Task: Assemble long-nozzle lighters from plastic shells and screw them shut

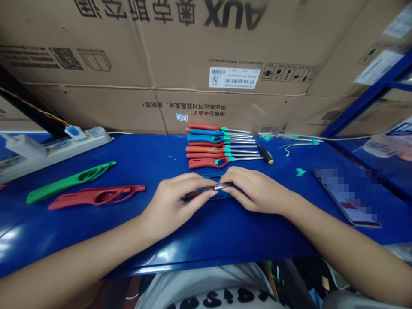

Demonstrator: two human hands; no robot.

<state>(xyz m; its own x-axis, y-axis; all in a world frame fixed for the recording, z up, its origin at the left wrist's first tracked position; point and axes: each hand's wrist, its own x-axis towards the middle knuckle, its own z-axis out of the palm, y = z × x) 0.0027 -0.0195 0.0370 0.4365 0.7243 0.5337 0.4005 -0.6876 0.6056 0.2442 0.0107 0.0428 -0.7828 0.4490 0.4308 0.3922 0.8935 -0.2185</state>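
Note:
Above the middle of the blue table, my left hand [180, 199] is closed around a slim dark lighter part [218, 187] with a shiny metal end. The fingertips of my right hand [257, 189] pinch that metal end from the other side. Fingers hide most of the part. Directly beneath both hands lies a blue lighter casing [210, 176], partly covered. Beyond them, several red, orange and blue long-necked lighters [209, 163] lie in a stacked row, their metal tubes pointing right. A green casing [64, 184] and a red casing [77, 200] rest left of my left hand.
A black-and-yellow screwdriver [266, 155] lies by the lighter tubes. Farther right are loose metal tubes [304, 143], a small green piece [300, 172] and a phone [347, 201]. A power strip [61, 150] sits at left. A large carton [174, 56] stands along the back.

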